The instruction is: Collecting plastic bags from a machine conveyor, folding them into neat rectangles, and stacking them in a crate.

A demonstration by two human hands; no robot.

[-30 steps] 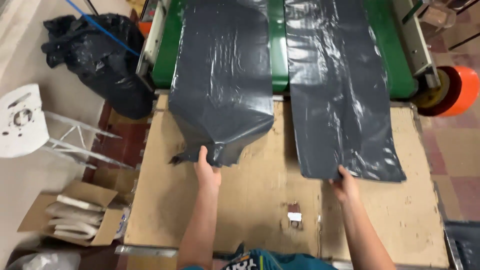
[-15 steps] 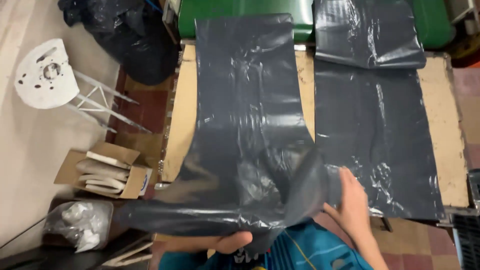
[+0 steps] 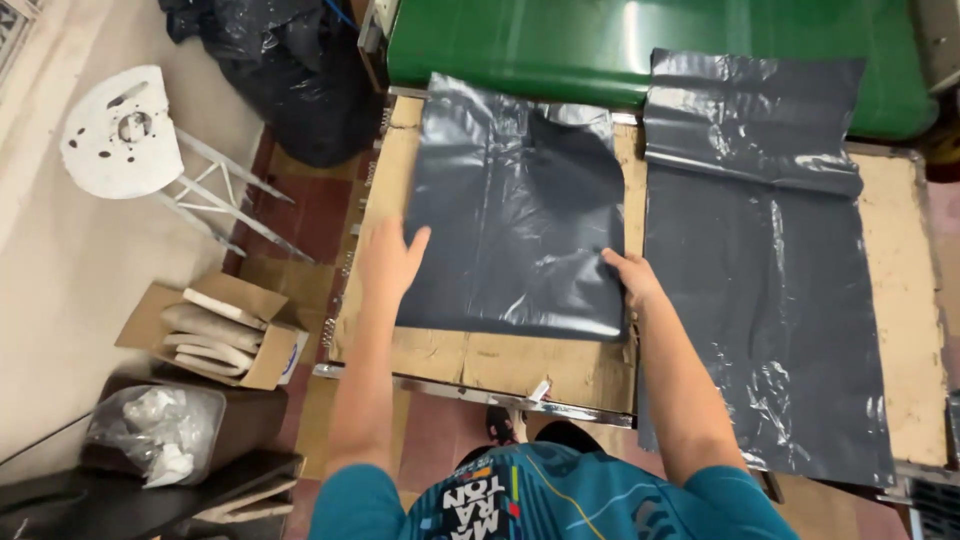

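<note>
— What lies on our bench [image 3: 590,365]?
— The long grey sheet [image 3: 770,290] along its right edge; the folded grey sheet [image 3: 520,215] at its left.
— And our hands?
— Our left hand [image 3: 388,262] lies flat, fingers spread, on the fold's left edge; our right hand [image 3: 632,280] pinches its right edge.

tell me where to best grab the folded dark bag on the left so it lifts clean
Probably the near right corner of the folded dark bag, coming from the table's near edge. There the plastic puckers up slightly off the cardboard table top, so fingers could pinch it, and the right hand already rests at that edge. The left hand lies flat on the left edge, where the film looks flush and harder to get under.
</note>
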